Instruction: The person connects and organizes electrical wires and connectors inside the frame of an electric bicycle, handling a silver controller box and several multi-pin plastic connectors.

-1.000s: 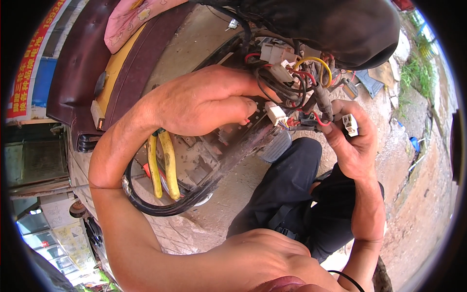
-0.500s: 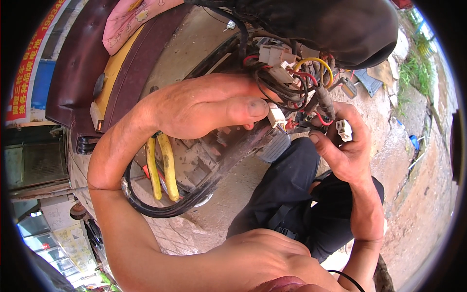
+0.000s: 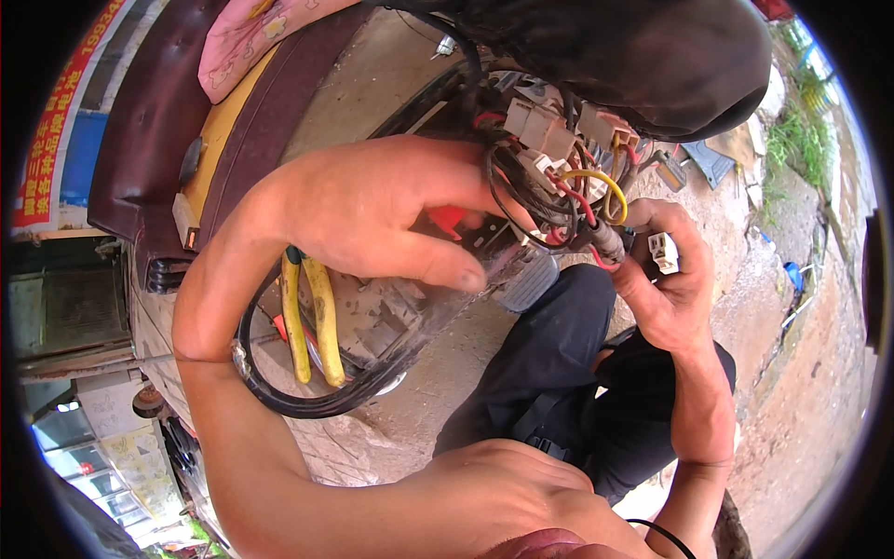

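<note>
A tangle of wires (image 3: 549, 205) with several white connectors spreads below a dark, rounded cover. My left hand (image 3: 363, 205) reaches in from the left, thumb spread away and forefinger stretched to the wires' edge; no connector sits between thumb and finger. Part of its other fingers is hidden, and something red (image 3: 447, 219) shows behind the hand. On the right, my right hand (image 3: 666, 279) curls around a dark taped wiring harness (image 3: 608, 245) by thumb and forefinger. A white plug connector (image 3: 663, 252) lies within the curl of that hand.
Yellow-handled pliers (image 3: 323, 326) hang beside a looped black cable (image 3: 307, 406) on the frame. The dark cover (image 3: 633, 65) overhangs the wires. A maroon seat (image 3: 149, 149) stands at left, a pedal (image 3: 531, 284) is below the wires, and rubble and weeds lie right.
The left thumb has come away from a white connector and dropped lower. The wire tangle has shifted slightly right and down. My right thumb and forefinger have closed on the harness.
</note>
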Tool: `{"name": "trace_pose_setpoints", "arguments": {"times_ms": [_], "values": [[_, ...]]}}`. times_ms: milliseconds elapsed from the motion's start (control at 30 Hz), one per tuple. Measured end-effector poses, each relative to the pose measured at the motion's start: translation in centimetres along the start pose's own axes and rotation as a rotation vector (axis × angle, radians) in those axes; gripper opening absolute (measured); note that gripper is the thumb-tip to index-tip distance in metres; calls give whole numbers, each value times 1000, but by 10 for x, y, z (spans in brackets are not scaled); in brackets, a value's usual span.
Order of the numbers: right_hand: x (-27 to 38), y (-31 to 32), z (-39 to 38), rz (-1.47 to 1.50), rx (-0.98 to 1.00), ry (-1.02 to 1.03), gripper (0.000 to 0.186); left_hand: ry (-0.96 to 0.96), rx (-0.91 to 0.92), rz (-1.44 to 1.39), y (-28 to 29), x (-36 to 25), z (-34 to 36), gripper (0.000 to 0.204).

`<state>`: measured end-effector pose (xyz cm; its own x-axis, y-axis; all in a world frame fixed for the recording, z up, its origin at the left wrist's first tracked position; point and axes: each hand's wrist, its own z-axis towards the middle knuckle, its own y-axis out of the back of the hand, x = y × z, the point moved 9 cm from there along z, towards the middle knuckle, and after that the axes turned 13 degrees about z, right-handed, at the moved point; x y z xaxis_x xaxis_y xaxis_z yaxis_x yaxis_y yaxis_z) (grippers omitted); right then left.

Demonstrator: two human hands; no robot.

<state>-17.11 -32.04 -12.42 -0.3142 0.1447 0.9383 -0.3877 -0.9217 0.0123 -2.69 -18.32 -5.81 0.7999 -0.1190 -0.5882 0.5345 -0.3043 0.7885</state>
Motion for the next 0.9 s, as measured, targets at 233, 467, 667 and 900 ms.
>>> {"name": "trace_pose_setpoints", "arguments": {"times_ms": [233,467,667,900], "values": [[5,2,1,-62,40,27,39,133,-11,346,15,-21,-11,32],[7,2,2,-70,32,7,36,121,-351,443,55,-37,-28,33],[6,1,2,-77,32,-29,34,308,-534,326,72,-24,-45,36],[7,-1,1,-95,30,-13,32,319,-460,481,73,-25,-47,34]]}}
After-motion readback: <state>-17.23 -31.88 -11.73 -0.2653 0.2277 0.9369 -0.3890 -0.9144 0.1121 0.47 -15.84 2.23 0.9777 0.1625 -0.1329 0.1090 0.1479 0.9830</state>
